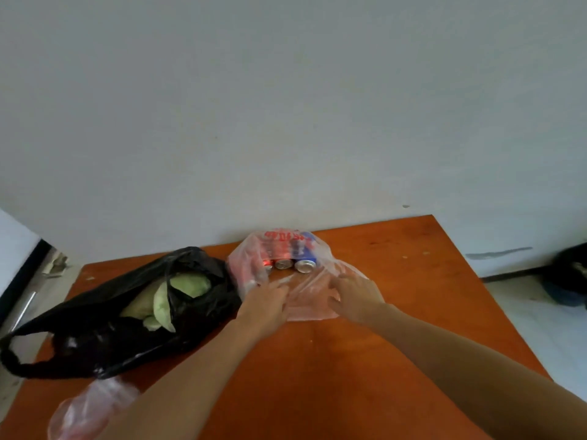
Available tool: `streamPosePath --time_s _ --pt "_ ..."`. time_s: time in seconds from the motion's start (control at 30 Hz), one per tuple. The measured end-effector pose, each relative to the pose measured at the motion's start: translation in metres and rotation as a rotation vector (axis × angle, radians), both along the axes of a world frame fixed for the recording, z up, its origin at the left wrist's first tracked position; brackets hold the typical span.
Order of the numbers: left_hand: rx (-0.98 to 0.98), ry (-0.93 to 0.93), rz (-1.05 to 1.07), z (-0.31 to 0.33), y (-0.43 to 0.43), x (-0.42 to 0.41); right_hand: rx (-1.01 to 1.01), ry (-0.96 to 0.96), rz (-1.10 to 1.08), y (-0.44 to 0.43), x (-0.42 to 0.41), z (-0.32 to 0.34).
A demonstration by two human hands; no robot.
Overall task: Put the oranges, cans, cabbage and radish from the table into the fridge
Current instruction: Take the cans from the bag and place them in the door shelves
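Three cans (290, 263), two red and one blue, lie on their sides inside a clear plastic bag (251, 262) with red print at the back of the orange table (397, 281). My left hand (265, 301) and my right hand (355, 296) both grip the bag's near edge, in front of the cans. To the left lies an open black plastic bag (95, 338) with pale green cabbage (189, 284) showing through its mouth. No oranges or radish are visible, and no fridge.
A crumpled clear bag (89, 411) lies at the table's near left corner. A white wall stands right behind the table. A dark round object (568, 281) sits on the floor to the right; a dark door edge (25, 281) is at the far left.
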State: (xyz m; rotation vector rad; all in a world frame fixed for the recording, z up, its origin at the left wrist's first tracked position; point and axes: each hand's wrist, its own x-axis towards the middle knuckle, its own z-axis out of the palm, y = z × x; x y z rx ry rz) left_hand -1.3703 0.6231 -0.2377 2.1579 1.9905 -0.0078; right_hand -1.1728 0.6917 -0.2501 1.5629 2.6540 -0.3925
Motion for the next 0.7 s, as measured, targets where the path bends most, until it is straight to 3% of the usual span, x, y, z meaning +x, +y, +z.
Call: streamPosePath --time_s 0.3,0.47,0.6,0.7 --pt "-0.148 0.084 -0.046 -0.072 0.106 -0.028 -0.07 0.007 0.0 0.093 -0.067 -0.075" --pt "-0.054 0.093 0.006 -0.089 0.158 -0.045 -0.039 0.053 -0.037 0.144 -0.083 -0.1" --pt "-0.077 0.014 0.032 -0.104 0.187 -0.06 -0.052 -0.016 -0.074 0.172 -0.094 -0.104" --pt "-0.165 -0.11 0.104 -0.113 0.205 -0.073 -0.194 0.062 -0.149 0.178 -0.102 -0.111"
